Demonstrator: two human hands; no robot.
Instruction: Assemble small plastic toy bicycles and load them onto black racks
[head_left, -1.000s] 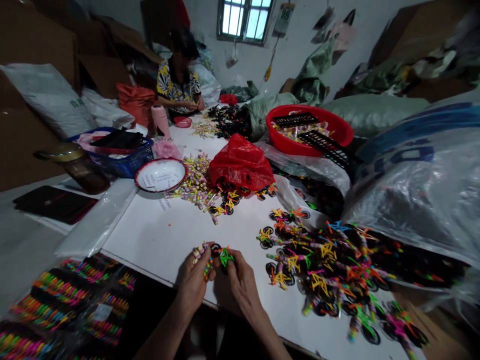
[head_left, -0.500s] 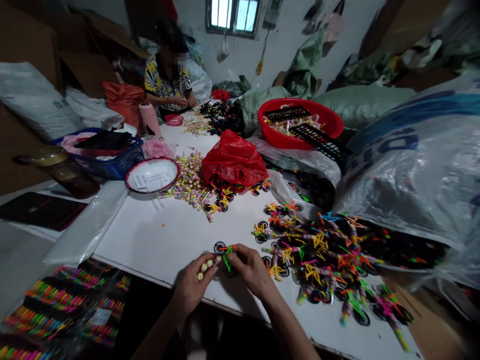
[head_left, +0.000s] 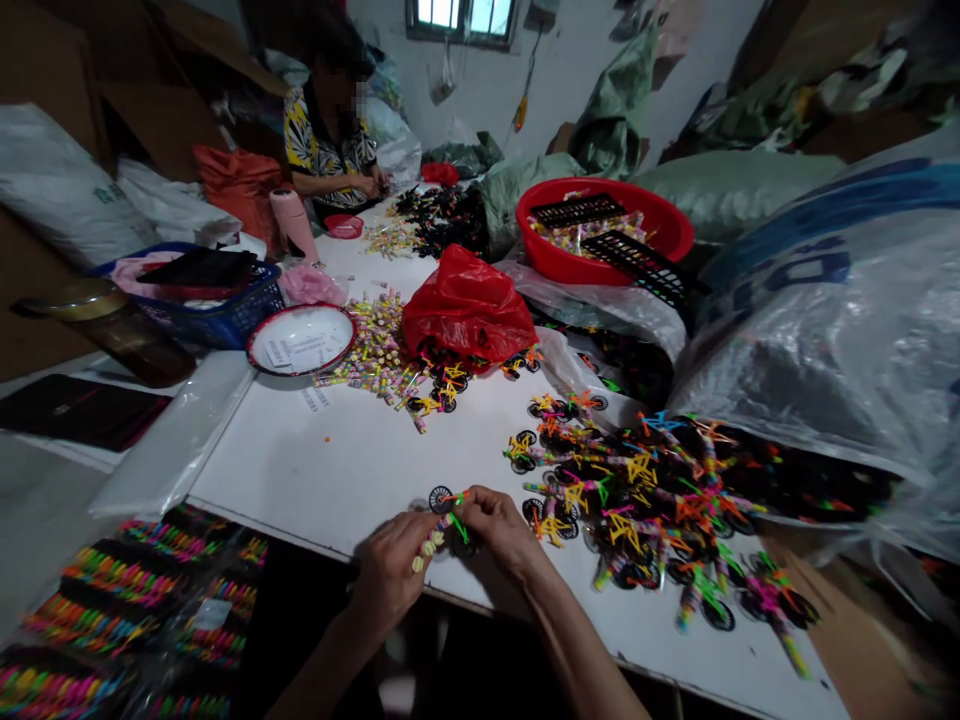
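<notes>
Near the table's front edge, my right hand (head_left: 496,528) pinches a small toy bicycle (head_left: 441,499) with a green and orange frame and black spoked wheels. Closed beside it, my left hand (head_left: 391,562) holds several small candy rolls (head_left: 429,546), pale ends facing me. One roll's end meets the bicycle frame between the two hands; my fingers hide whether it is joined to it. To the right lies a heap of toy bicycles (head_left: 637,470), many with candy rolls attached. Farther back, a pile of loose candy rolls (head_left: 375,335) spreads over the white table (head_left: 300,480).
A red plastic bag (head_left: 469,305) sits mid-table beside an enamel basin (head_left: 301,340). Behind stand a blue basket (head_left: 217,310) and a red tub (head_left: 604,270). A large plastic sack (head_left: 840,330) bulges at right. Across the table a co-worker (head_left: 326,140) sits. Packed colourful goods (head_left: 120,600) lie lower left.
My left hand has turned over and come closer to the right hand, bringing a candy roll against the toy bicycle. The right hand keeps its pinch. The view has tilted slightly down.
</notes>
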